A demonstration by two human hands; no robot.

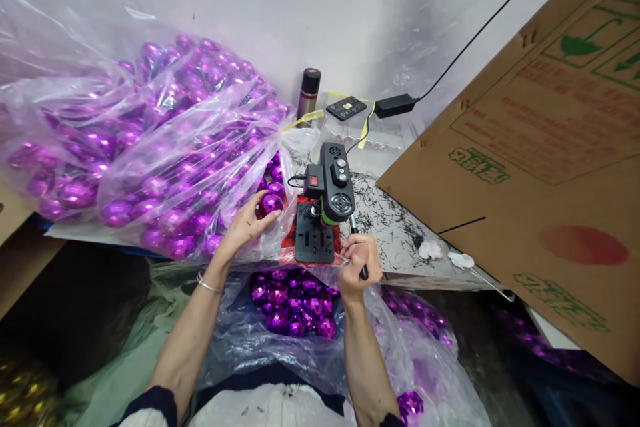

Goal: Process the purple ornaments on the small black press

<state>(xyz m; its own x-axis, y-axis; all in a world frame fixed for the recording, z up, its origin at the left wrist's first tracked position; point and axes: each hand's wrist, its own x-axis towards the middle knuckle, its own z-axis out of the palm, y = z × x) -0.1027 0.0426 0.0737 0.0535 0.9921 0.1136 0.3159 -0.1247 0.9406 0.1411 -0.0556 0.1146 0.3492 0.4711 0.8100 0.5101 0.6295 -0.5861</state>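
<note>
The left grip (245, 223) clasps a purple ball (271, 204) while the right grip (359, 260) wraps around the lever (364, 273) of a machine (337, 181).

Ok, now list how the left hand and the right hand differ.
The left hand has thumb and fingers curved around a ball; the right hand makes a fist around a lever. The left hand is beside the machine, to its left; the right hand is at its near right. The left hand has a bracelet at its wrist; the right hand shows none. Both are bare.
</note>
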